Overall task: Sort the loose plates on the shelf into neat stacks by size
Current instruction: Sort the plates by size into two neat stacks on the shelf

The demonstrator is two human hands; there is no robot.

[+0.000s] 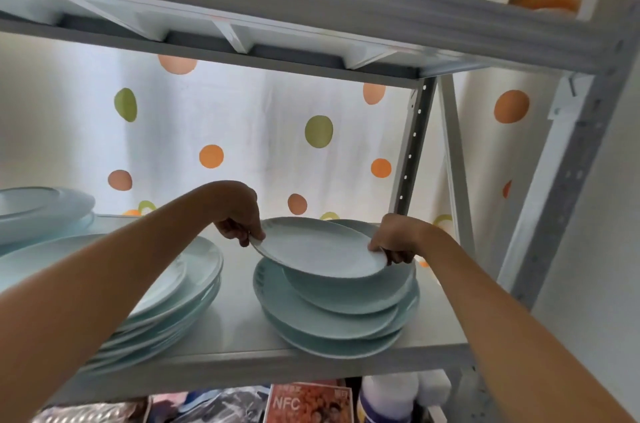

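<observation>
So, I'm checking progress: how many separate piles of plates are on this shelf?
3: a back-left pile, a front-left pile and a right pile, where the left hand and right hand hold the top plate. More may be hidden.

Left hand and right hand gripping tilted plate, above uneven stack, shelf

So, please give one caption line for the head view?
Both hands hold a pale blue plate over the right stack.
</observation>
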